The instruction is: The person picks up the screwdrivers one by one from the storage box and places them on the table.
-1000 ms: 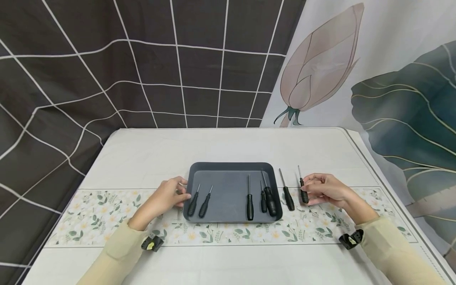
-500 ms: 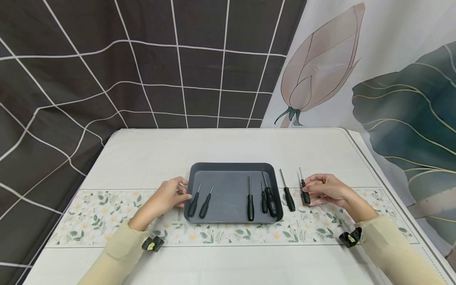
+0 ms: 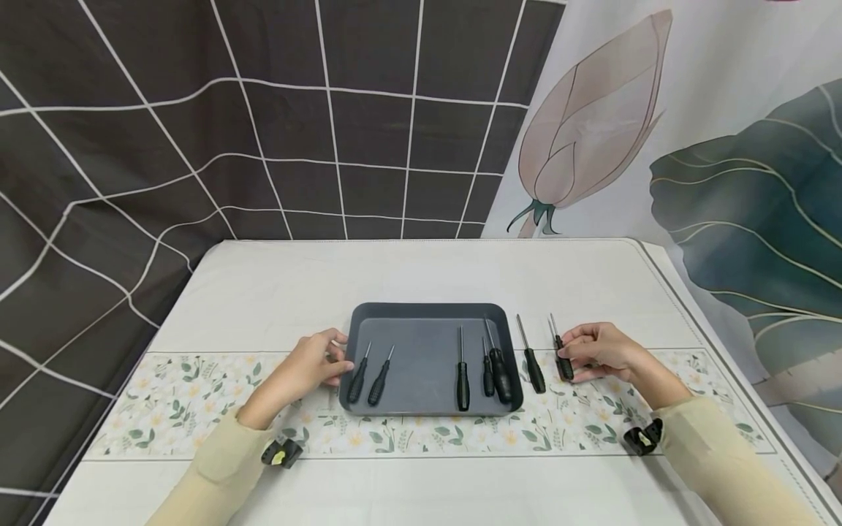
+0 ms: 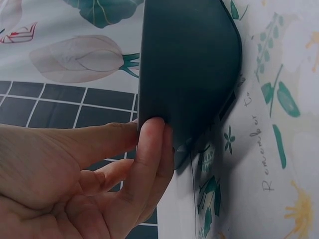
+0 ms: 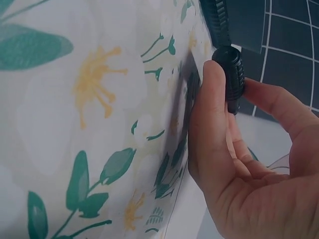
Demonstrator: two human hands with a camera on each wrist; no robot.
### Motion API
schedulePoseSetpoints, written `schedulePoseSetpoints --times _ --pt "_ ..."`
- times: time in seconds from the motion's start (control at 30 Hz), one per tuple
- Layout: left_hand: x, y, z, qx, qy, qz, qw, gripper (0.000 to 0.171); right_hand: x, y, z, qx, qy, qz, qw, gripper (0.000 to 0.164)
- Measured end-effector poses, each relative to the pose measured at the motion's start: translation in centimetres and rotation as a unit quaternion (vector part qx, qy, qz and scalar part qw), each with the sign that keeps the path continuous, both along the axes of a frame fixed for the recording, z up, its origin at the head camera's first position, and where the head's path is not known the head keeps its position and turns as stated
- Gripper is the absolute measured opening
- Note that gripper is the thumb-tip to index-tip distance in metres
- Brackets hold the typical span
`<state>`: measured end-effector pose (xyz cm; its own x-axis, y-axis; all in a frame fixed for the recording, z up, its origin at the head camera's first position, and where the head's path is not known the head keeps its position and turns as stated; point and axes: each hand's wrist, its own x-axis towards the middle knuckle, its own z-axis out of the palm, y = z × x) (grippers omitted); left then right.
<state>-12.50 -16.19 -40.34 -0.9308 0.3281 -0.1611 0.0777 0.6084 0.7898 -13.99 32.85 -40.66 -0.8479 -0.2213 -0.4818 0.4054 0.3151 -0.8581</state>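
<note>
My left hand [image 3: 310, 369] pinches the left rim of a dark grey tray [image 3: 421, 310]; in the left wrist view the thumb lies at the rim and the fingers [image 4: 149, 149] press the outer wall. Two small black screwdrivers [image 3: 378, 385] lie inside near that side, and several more, with a long-shafted screwdriver [image 3: 463, 383] among them, lie toward the tray's right side. Right of the tray, my right hand [image 3: 601, 353] holds a small black screwdriver [image 3: 563, 362] by its ribbed handle [image 5: 234, 74] between thumb and fingertips, shaft pointing away from me.
Another black screwdriver [image 3: 534, 371] lies on the cloth between the tray and my right hand. The white tablecloth [image 3: 421, 270] has a floral band across it. A dark gridded curtain [image 3: 276, 124] hangs behind the table, with a flower-printed curtain [image 3: 612, 146] at the right.
The screwdriver in my right hand leans slightly more to the left at its tip and sits a little lower. My left hand and the tray stay put.
</note>
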Motion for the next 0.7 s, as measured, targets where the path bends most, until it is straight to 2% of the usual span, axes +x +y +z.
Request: schedulePoseSetpoints --times 0.7 --pt "0.03 0.00 -0.04 0.003 0.000 -0.003 1.0000 0.042 0.02 -1.00 -0.05 0.076 0.008 -0.007 0.997 0.036"
